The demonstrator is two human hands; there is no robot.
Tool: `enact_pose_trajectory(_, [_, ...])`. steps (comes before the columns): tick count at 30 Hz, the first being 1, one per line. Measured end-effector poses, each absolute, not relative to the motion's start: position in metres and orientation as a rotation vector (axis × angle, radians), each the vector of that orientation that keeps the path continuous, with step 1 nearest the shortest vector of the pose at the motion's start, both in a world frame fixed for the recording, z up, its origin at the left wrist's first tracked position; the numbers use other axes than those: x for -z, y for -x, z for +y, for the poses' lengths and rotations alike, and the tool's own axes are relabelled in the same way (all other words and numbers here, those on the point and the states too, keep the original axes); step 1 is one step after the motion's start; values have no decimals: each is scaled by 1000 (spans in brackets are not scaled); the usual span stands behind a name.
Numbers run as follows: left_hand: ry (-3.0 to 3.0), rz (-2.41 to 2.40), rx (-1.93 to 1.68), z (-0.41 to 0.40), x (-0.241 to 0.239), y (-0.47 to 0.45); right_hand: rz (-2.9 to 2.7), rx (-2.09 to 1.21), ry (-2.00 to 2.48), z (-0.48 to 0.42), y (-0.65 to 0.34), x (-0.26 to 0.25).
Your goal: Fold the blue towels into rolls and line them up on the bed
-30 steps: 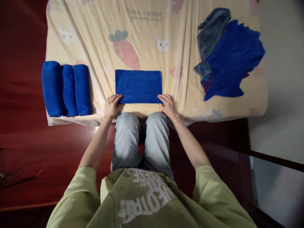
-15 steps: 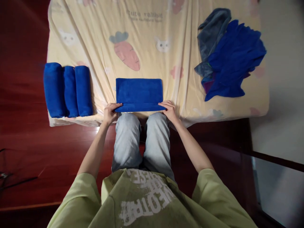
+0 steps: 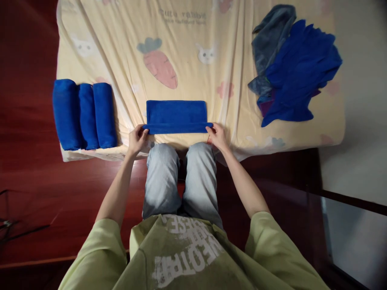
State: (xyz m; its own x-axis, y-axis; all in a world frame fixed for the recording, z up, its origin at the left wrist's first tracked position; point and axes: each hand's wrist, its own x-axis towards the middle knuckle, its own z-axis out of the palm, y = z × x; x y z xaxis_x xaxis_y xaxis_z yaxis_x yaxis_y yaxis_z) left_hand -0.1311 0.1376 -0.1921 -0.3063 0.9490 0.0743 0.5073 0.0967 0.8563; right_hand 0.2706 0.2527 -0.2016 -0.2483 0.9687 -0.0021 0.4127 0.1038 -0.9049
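Observation:
A blue towel [image 3: 177, 112] lies on the bed in front of my knees, its near edge turned over into a flat band. My left hand [image 3: 138, 139] pinches the left end of that band between thumb and fingers. At the opposite end, my right hand [image 3: 217, 136] grips the band the same way. The band is stretched straight between the two hands, and the far part of the towel lies flat. To the left, three rolled blue towels [image 3: 86, 116] rest side by side at the bed's near edge.
A loose heap of blue cloths [image 3: 304, 72] lies on the right of the bed, with a grey cloth [image 3: 273, 40] beside it. The yellow bedsheet [image 3: 187, 72] has wrinkles. Dark red floor [image 3: 45, 193] and a thin black stand [image 3: 21, 229] show at lower left.
Both hands have moved forward, away from my knees, carrying the folded band farther over the towel. Less of the towel's flat part shows now.

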Motion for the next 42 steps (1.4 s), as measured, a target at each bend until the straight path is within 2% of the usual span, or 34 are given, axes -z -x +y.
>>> enact_pose_trajectory(19, [-1358, 2138, -993, 153, 184, 126, -1762, -1056, 1429, 260, -256, 195])
enact_pose_trajectory(42, [-1336, 2113, -1024, 148, 180, 123, -1676, -1061, 1433, 259, -254, 195])
